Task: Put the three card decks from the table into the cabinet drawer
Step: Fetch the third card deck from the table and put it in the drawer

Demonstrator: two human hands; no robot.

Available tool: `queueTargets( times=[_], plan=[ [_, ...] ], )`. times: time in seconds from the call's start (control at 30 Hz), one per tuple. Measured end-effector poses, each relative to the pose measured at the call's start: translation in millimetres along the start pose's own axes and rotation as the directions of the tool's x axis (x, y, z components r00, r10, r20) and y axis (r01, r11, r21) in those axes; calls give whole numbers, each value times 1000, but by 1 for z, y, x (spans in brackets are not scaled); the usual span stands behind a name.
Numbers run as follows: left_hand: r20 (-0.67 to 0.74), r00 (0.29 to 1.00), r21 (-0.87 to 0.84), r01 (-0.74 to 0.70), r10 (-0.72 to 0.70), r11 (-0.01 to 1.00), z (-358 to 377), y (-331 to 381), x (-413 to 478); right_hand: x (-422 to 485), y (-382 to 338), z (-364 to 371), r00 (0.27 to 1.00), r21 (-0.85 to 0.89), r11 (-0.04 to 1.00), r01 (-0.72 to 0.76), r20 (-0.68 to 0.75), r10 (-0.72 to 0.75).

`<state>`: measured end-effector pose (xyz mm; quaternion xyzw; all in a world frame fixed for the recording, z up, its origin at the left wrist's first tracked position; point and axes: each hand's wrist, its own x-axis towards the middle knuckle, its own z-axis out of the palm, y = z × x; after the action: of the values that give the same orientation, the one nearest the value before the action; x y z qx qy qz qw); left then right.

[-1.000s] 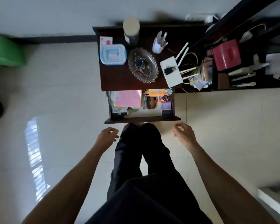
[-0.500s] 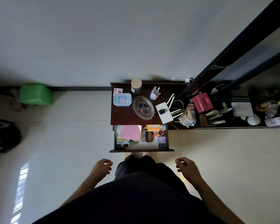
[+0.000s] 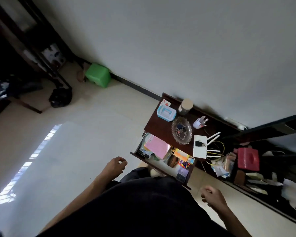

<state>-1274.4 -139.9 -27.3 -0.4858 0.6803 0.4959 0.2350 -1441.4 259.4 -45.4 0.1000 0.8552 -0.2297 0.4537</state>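
Observation:
The dark wooden cabinet (image 3: 158,129) stands against the wall with its drawer (image 3: 138,157) pulled open. In the drawer's right part lie several small colourful boxes: an orange one (image 3: 181,153), a red and blue one (image 3: 184,164) and a purple one (image 3: 183,171). I cannot tell which of them are card decks. A small red and white box (image 3: 165,102) sits at the cabinet top's far left corner. My left hand (image 3: 115,165) hangs left of the drawer front and my right hand (image 3: 212,196) hangs to its right. Both hold nothing, with fingers loosely curled.
On the cabinet top are a blue and white box (image 3: 166,113), a jar (image 3: 185,106), a glass dish (image 3: 181,130) and a white router (image 3: 200,148). A pink pad (image 3: 156,148) fills the drawer's left. A green stool (image 3: 97,75) and a black bag (image 3: 60,97) stand at left, a cluttered low shelf with a red box (image 3: 248,159) at right.
The view has pulled back from the cabinet, then tilted and swung left, showing more floor and wall. Both hands stay empty near the drawer front.

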Motion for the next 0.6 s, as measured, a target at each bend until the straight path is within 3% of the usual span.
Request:
queueTargets(
  times=[0.2,0.33,0.43,0.53,0.6],
  plan=[
    [-191,956,-383,137,-224,913,29,-74,-70,60,-56,-13,974,-361,910,206,168,-154],
    [-202,866,-673,217,-458,707,86,-134,-134,63,-111,15,912,-687,605,402,358,-200],
    [-139,796,-830,231,-590,507,144,-176,-187,37,-157,70,819,-720,389,574,515,-254],
    [-84,721,-923,203,-688,325,203,-207,-226,0,-190,128,711,-662,259,703,650,-269],
    [-14,663,-977,150,-748,151,247,-226,-256,-34,-196,173,628,-608,162,777,732,-265]
  ],
)
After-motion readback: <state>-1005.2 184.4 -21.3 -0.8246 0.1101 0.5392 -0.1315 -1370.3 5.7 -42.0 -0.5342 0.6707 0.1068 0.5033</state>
